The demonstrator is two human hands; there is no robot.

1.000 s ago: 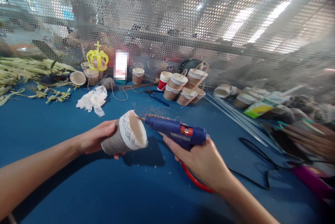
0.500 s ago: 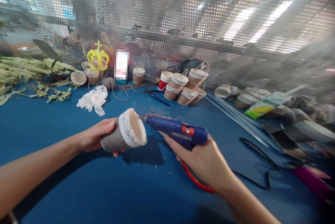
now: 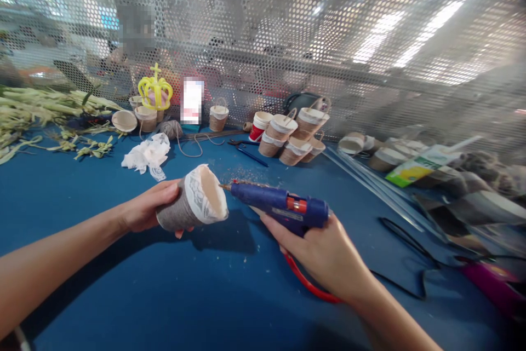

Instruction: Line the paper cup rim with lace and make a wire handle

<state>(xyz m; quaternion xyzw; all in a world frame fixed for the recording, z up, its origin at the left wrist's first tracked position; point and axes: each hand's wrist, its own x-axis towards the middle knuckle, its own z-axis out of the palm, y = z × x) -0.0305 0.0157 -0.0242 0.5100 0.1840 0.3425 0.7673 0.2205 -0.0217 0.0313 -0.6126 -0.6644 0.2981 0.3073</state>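
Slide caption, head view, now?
Left hand holds a tilted twine-wrapped, lace-trimmed cup; right hand points a blue glue gun at its rim.

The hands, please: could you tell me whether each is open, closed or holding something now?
Left hand: closed, holding the cup.
Right hand: closed, holding the glue gun.

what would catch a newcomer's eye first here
Probably the blue glue gun in the right hand, mid-view, its nozzle pointing at the lace-edged cup that the left hand holds tilted. Next, the bright yellow crown among small cups at the back left of the blue table.
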